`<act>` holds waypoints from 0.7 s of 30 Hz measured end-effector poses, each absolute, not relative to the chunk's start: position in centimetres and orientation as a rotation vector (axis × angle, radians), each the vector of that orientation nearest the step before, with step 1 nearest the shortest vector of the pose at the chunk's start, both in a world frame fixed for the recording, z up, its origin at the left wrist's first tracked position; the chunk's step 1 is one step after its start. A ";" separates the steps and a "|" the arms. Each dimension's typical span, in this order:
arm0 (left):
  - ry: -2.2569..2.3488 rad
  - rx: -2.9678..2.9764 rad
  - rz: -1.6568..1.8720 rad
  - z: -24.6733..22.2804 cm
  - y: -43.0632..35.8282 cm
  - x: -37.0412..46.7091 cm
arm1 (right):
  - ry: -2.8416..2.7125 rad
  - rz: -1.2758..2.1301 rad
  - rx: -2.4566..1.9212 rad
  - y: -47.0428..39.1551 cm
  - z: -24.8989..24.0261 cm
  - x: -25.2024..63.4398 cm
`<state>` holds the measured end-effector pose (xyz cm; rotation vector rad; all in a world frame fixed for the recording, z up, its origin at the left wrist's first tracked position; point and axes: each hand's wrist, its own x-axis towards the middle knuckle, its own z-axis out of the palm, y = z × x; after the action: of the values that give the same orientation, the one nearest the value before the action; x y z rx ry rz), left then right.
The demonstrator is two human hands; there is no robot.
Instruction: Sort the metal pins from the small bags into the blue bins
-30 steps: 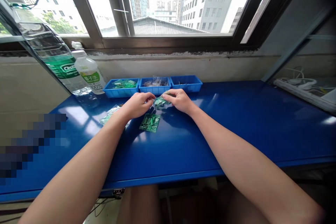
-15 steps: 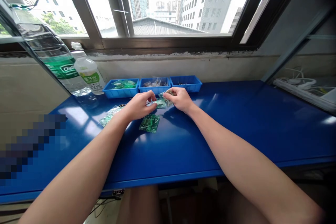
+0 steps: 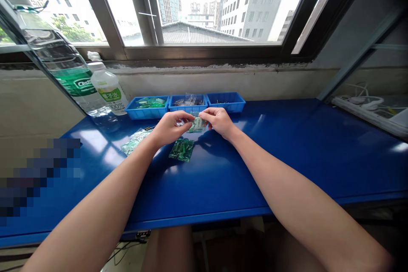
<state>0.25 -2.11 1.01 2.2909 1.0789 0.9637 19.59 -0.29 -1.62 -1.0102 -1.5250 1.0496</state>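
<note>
Blue tbl (image 3: pixel 207 187) (hands (image 3: pixel 174 128) (image 3: pixel 220 122) above), window (image 3: pixel 207 52), bldgs (image 3: pixel 248 4)

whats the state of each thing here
left hand: closed on held packet
right hand: pinching held packet
held packet: between both hands
green packet: flat on desk
clear bag: partly hidden
left bin: open, green pieces inside
middle bin: open, clear plastic inside
right bin: open, dark bits inside
large bottle: upright, capped
small bottle: upright, capped

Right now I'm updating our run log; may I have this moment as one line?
left hand: touching small packet | right hand: pinching small packet | green packet: lying on blue table | blue bins: beyond hands
</note>
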 end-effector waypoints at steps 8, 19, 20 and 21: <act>1.200 2.175 1.119 0.7 -1.6 0.3 | -1.613 1.094 -0.968 -0.9 -1.3 19.4; 1.192 2.059 0.873 1.0 -1.4 -0.1 | -1.614 1.083 -0.933 -1.0 -1.2 19.4; 1.193 2.060 0.873 1.0 -1.4 -0.2 | -1.614 1.086 -0.938 -1.1 -1.2 19.3; 1.197 2.062 0.869 1.0 -1.4 -0.2 | -1.609 1.088 -0.939 -1.1 -1.2 19.3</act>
<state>-0.17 -1.35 1.00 2.0624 1.1974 0.8689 19.29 -1.09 -1.17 -0.9393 -1.6093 1.0883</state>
